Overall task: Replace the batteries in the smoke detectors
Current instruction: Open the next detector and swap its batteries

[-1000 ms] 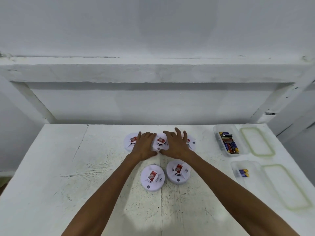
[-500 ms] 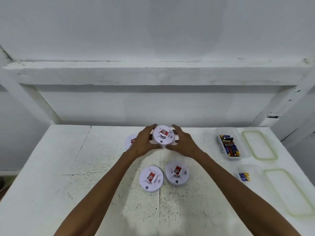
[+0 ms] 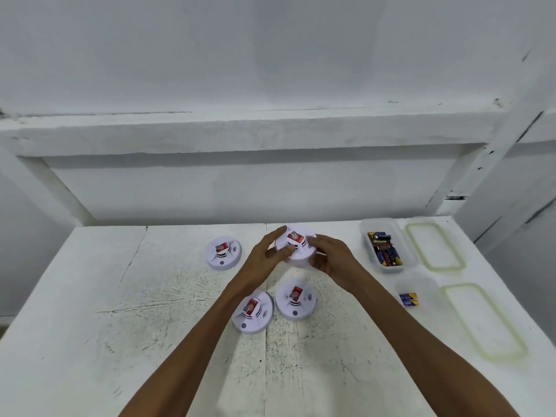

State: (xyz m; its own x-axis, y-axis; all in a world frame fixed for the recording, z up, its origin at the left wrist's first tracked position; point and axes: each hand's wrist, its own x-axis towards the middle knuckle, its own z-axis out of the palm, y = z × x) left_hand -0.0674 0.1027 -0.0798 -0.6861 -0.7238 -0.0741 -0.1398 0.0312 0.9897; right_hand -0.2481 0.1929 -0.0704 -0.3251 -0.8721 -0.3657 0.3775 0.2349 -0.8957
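A white round smoke detector (image 3: 298,246) with a red label is lifted above the white table (image 3: 120,326), tilted toward me. My left hand (image 3: 266,257) grips its left side with thumb on top. Its right side is gripped by my right hand (image 3: 329,257). Three more detectors lie on the table: one at the back left (image 3: 223,253), one in front of my left wrist (image 3: 252,312) and one beside it on the right (image 3: 296,299).
A clear tub (image 3: 388,245) holding several batteries stands at the back right, its lid (image 3: 433,246) beside it. Nearer, a second clear tub (image 3: 418,293) holds two blue batteries (image 3: 408,299), with its lid (image 3: 484,320) to the right. A wall ledge runs behind the table.
Both hands went from resting flat on the back-row detectors to picking one up; it now sits higher and more to the right between my hands.
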